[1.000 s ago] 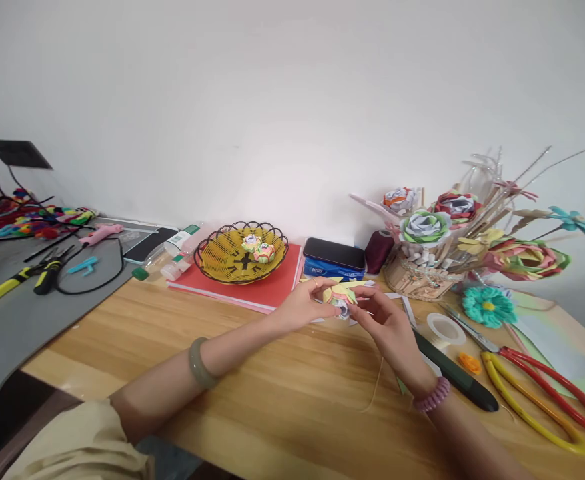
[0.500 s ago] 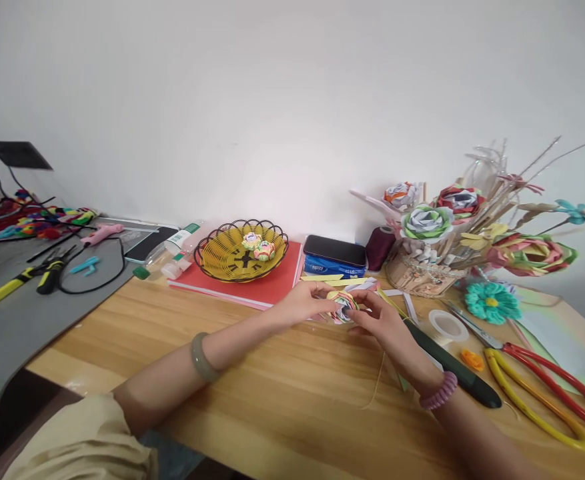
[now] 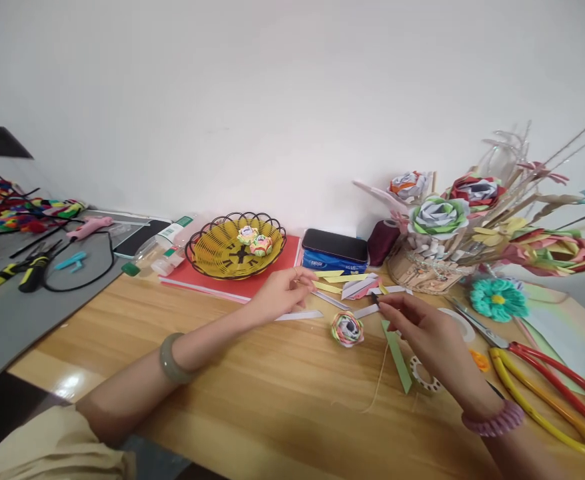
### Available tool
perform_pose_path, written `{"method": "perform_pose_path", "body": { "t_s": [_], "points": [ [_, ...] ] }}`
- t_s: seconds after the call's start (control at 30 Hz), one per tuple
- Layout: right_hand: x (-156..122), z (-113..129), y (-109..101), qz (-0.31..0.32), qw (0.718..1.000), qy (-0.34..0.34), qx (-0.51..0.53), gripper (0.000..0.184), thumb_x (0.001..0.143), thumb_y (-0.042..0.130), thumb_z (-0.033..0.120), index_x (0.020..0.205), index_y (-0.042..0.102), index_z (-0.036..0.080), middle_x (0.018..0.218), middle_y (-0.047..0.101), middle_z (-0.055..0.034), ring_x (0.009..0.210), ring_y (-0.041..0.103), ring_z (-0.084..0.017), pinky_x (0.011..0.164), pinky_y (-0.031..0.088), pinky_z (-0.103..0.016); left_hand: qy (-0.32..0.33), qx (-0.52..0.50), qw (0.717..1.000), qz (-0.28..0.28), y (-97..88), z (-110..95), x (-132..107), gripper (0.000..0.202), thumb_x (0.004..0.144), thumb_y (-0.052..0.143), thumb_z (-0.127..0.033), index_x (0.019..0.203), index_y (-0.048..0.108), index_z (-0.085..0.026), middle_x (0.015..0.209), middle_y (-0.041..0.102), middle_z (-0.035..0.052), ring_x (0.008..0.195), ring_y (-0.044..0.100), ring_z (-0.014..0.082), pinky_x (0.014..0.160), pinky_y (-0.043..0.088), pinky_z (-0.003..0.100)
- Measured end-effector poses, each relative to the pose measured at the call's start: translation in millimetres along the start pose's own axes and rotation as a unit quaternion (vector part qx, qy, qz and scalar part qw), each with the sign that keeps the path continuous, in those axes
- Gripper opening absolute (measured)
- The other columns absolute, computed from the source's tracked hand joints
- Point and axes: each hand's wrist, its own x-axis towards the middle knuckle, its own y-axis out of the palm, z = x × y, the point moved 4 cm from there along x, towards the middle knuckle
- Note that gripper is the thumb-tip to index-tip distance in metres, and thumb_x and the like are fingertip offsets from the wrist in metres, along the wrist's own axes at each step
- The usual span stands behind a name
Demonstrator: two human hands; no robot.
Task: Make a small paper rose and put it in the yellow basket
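A small rolled paper rose (image 3: pixel 347 329) in white, green, red and orange lies on the wooden table, apart from both hands. My left hand (image 3: pixel 279 293) is just left of the loose strips, its fingers curled together. Whether a thin strip is between them I cannot make out. To the right of the rose, my right hand (image 3: pixel 429 333) pinches a thin dark-tipped tool (image 3: pixel 375 299); most of it is hidden by the hand. Around the fingertips lie yellow paper strips (image 3: pixel 328 288), white strips (image 3: pixel 367 311) and a green strip (image 3: pixel 397 357).
A yellow woven basket (image 3: pixel 212 257) with two paper roses stands on red paper (image 3: pixel 232 287). Behind are a phone on a blue pack (image 3: pixel 335 260) and a dark thread spool (image 3: pixel 383 241). Right are a flower arrangement (image 3: pixel 422 270) and large scissors (image 3: pixel 542 393); left, pliers (image 3: pixel 35 270).
Both hands have let go of the paper rose, which now rests on the table. My left hand moved left; my right hand moved right and now holds the dark-tipped tool. The view shifted slightly.
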Motion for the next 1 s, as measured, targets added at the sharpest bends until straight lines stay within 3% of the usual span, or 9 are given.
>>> {"method": "perform_pose_path", "body": {
  "t_s": [0.13,0.2,0.27,0.4,0.53,0.73,0.87,1.0],
  "points": [
    [-2.6,2.2,14.7,0.064,0.992,-0.088,-0.056,0.041,0.075,0.058,0.042,0.109,0.054,0.021,0.095,0.064,-0.0055,0.08,0.061,-0.021,0.066,0.05,-0.032,0.024,0.052,0.998,0.023,3.8,1.7,-5.6,0.028,0.071,0.045,-0.007,0.095,0.055,-0.016,0.093,0.063,0.0023,0.05,0.049,0.0043,0.051,0.04,0.019],
    [-5.0,2.6,24.9,0.092,0.985,-0.114,-0.089,0.055,0.07,0.064,0.039,0.119,0.047,0.022,0.109,0.06,-0.0071,0.091,0.06,-0.022,0.072,0.051,-0.034,0.03,0.081,0.995,0.041,10.4,2.4,-8.9,0.031,0.068,0.047,-0.005,0.094,0.057,-0.017,0.094,0.063,0.0015,0.051,0.049,0.0052,0.054,0.041,0.021],
    [-7.2,4.8,32.7,0.103,0.977,-0.143,-0.122,0.057,0.067,0.066,0.033,0.119,0.047,0.022,0.115,0.057,-0.008,0.097,0.059,-0.024,0.076,0.051,-0.035,0.033,0.103,0.992,0.059,18.4,3.3,-11.8,0.033,0.066,0.051,-0.007,0.096,0.058,-0.019,0.096,0.063,0.0013,0.055,0.051,0.007,0.058,0.042,0.022],
    [-10.5,14.1,39.9,0.1,0.962,-0.203,-0.154,0.034,0.07,0.059,0.021,0.104,0.056,0.02,0.105,0.062,-0.0082,0.095,0.06,-0.024,0.077,0.051,-0.036,0.032,0.117,0.987,0.104,34.0,5.8,-14.9,0.043,0.063,0.06,-0.011,0.106,0.055,-0.02,0.091,0.063,0.0011,0.07,0.058,0.0133,0.065,0.045,0.024],
    [-13.2,22.2,37.8,0.036,0.952,-0.252,-0.171,0.04,0.07,0.056,0.016,0.109,0.05,0.017,0.11,0.06,-0.0116,0.101,0.058,-0.025,0.08,0.05,-0.038,0.025,0.056,0.987,0.147,43.4,4.8,-18.0,0.059,0.066,0.065,-0.018,0.12,0.043,-0.02,0.081,0.061,0.0007,0.074,0.06,0.0161,0.066,0.047,0.027],
    [-20.8,29.4,35.2,-0.034,0.933,-0.29,-0.211,0.044,0.071,0.055,0.016,0.114,0.046,0.018,0.108,0.06,-0.0112,0.098,0.06,-0.025,0.072,0.053,-0.036,0.094,0.037,0.992,0.081,40.9,-11.7,-24.6,0.062,0.062,0.073,-0.02,0.117,0.045,-0.021,0.119,0.049,0.0085,0.09,0.053,0.0158,0.077,0.048,0.029],
    [-24.5,32.7,34.7,-0.045,0.936,-0.284,-0.204,0.043,0.073,0.054,0.02,0.115,0.044,0.021,0.109,0.059,-0.0103,0.097,0.06,-0.025,0.07,0.053,-0.034,0.123,0.01,0.99,0.069,43.1,-16.9,-28.9,0.052,0.064,0.072,-0.019,0.111,0.049,-0.021,0.114,0.053,0.0069,0.094,0.055,0.0159,0.078,0.048,0.027],
    [-24.9,27.7,37.8,-0.041,0.946,-0.27,-0.174,0.055,0.074,0.055,0.024,0.125,0.033,0.022,0.108,0.057,-0.0119,0.088,0.062,-0.024,0.068,0.054,-0.035,0.146,0.043,0.988,0.036,38.5,-21.8,-37.3,0.046,0.067,0.069,-0.024,0.109,0.05,-0.02,0.111,0.057,0.0068,0.097,0.056,0.0166,0.081,0.047,0.028]
  ]
}}
